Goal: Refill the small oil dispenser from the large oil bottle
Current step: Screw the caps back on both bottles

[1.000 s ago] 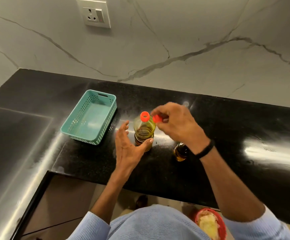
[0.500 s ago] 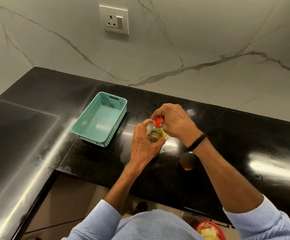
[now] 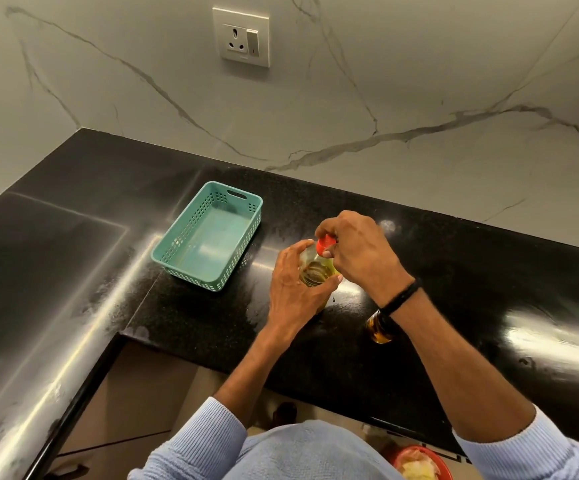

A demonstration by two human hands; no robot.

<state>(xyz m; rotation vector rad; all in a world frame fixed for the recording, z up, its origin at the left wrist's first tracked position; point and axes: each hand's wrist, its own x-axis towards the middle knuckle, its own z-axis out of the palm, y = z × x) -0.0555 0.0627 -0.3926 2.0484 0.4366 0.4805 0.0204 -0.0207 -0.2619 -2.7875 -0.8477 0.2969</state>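
A clear plastic oil bottle with yellow oil stands upright on the black counter. My left hand grips its body from the left. My right hand pinches the red cap sitting on the bottle's neck. A small amber glass dispenser stands on the counter to the right, partly hidden under my right wrist; its top cannot be seen.
A teal perforated basket with nothing in it sits left of the bottle. A marble wall with a power socket rises behind. The counter's front edge runs below my hands. A red bowl with food shows at the bottom.
A second ago the cap was off, held beside the open neck, and my left hand was open. Now the cap sits on the neck and my left hand grips the bottle.
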